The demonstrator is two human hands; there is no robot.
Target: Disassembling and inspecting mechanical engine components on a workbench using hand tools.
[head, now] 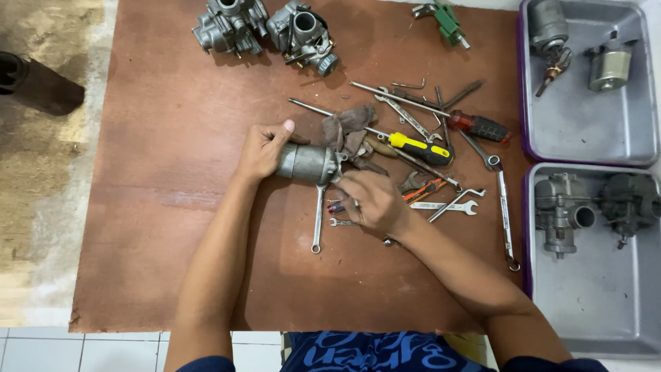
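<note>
My left hand (264,148) grips one end of a grey metal cylinder (306,163) lying on its side on the brown board (172,207). My right hand (368,200) is at the cylinder's other end, fingers curled against it; whether it holds a small tool there is hidden. A brownish rag (350,131) lies just behind the cylinder. A combination spanner (318,220) lies under the cylinder, pointing toward me.
Two carburettors (265,27) sit at the board's far edge. Several spanners and a yellow-handled (416,148) and a red-handled screwdriver (482,126) lie scattered to the right. Two grey trays (585,124) at right hold metal engine parts. A green clamp-like part (446,17) lies far right.
</note>
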